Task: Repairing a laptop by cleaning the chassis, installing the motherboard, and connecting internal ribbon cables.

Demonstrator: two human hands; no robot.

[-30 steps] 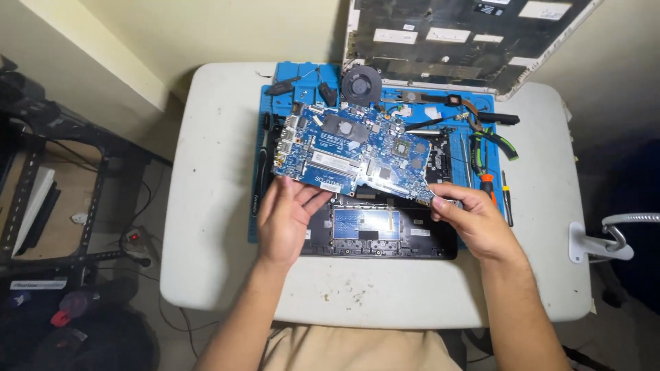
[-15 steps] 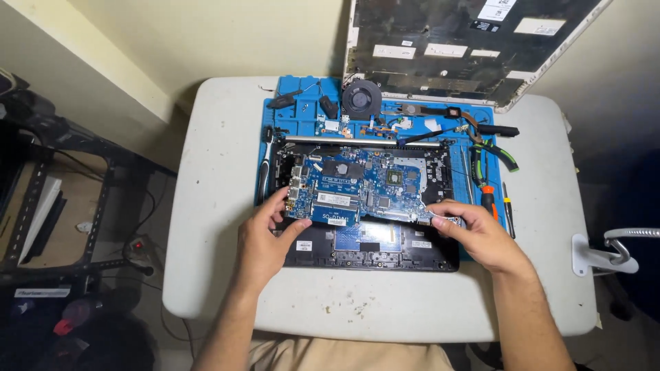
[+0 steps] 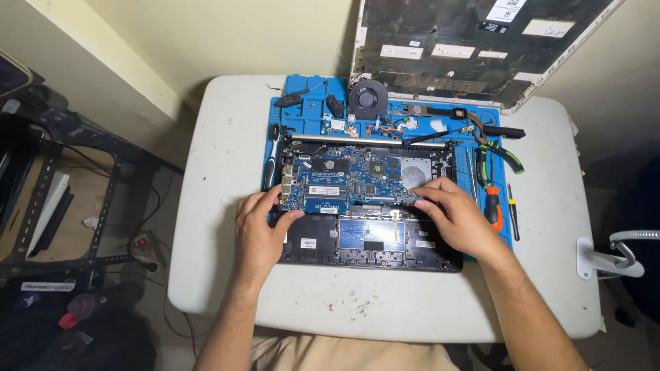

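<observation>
The blue motherboard (image 3: 350,180) is lying flat inside the open black laptop base (image 3: 364,244), in its upper half, on the blue repair mat (image 3: 302,130) covering the middle of the white surface (image 3: 220,206). The left hand (image 3: 258,230) is resting at the board's left edge, fingers (image 3: 275,199) spread and pressing on it, gripping nothing. The right hand (image 3: 457,216) is pressing its loosely curled fingers (image 3: 430,192) on the board's right lower edge, also holding nothing. A round black fan (image 3: 368,96) is sitting on the mat above the base. Green-handled pliers (image 3: 498,151) and an orange screwdriver (image 3: 492,206) are lying just right of the right hand. A detached laptop cover (image 3: 474,48) is leaning behind the mat.
</observation>
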